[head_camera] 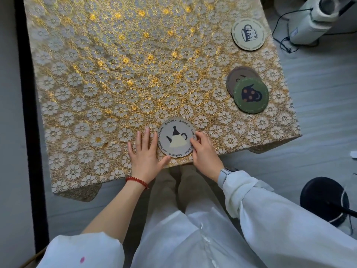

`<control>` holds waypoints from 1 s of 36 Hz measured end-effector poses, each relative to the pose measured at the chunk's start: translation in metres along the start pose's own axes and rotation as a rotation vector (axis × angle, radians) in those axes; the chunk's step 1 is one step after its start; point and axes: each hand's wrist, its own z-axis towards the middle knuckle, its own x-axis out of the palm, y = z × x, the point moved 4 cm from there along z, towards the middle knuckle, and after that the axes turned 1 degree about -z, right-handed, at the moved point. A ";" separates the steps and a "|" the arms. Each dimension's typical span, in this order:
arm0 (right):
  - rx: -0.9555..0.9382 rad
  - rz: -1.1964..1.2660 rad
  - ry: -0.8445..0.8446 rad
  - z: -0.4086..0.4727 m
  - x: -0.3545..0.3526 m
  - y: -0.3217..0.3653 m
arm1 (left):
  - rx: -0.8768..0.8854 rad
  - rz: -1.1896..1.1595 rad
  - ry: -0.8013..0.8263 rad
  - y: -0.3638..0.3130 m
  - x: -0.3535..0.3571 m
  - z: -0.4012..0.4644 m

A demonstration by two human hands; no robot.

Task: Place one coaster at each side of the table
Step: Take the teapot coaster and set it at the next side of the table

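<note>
Near edge of bench [81,105]: teapot coaster [176,138] lies flat. Left hand [144,151] open, flat beside it, thumb at rim. Right hand [202,149] pinches its right rim. Round, no long axis; teapot upright toward the person. Advice: centre it, release. Farther right: green coaster [251,96] overlaps brown coaster [238,76]; cream coaster [248,34] beyond.

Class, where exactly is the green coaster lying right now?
The green coaster lies near the table's right edge, overlapping a brown coaster, with the cream coaster farther away.
</note>
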 end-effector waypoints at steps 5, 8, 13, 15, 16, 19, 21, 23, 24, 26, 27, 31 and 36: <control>-0.017 -0.031 0.022 0.000 -0.001 -0.001 | 0.000 0.003 -0.004 0.000 -0.001 -0.001; -0.024 -0.036 0.024 0.000 -0.002 -0.002 | -0.010 0.014 0.024 -0.001 -0.001 0.000; 0.005 0.047 -0.023 0.002 -0.012 -0.008 | -0.018 -0.061 0.021 -0.003 -0.011 0.004; 0.035 0.076 -0.047 0.003 -0.022 -0.016 | -0.019 -0.082 -0.008 -0.007 -0.019 0.008; 0.048 0.086 -0.058 0.004 -0.028 -0.021 | -0.017 -0.085 -0.021 -0.010 -0.023 0.012; 0.087 0.095 -0.084 0.013 -0.049 -0.039 | 0.008 -0.088 -0.029 -0.027 -0.034 0.030; 0.120 0.108 -0.104 0.022 -0.065 -0.055 | 0.033 -0.076 -0.016 -0.043 -0.038 0.046; 0.149 0.094 -0.141 0.033 -0.080 -0.073 | 0.064 -0.048 0.004 -0.062 -0.039 0.063; 0.167 0.076 -0.162 0.039 -0.088 -0.082 | 0.082 -0.030 0.015 -0.072 -0.039 0.072; 0.229 0.053 -0.210 0.050 -0.103 -0.102 | 0.122 0.016 0.036 -0.092 -0.037 0.087; 0.268 0.042 -0.232 0.056 -0.110 -0.111 | 0.137 0.035 0.043 -0.101 -0.036 0.094; 0.447 0.006 -0.256 0.075 -0.129 -0.147 | 0.133 0.111 0.076 -0.122 -0.026 0.118; 0.542 -0.019 -0.245 0.085 -0.129 -0.166 | 0.109 0.160 0.125 -0.120 -0.010 0.126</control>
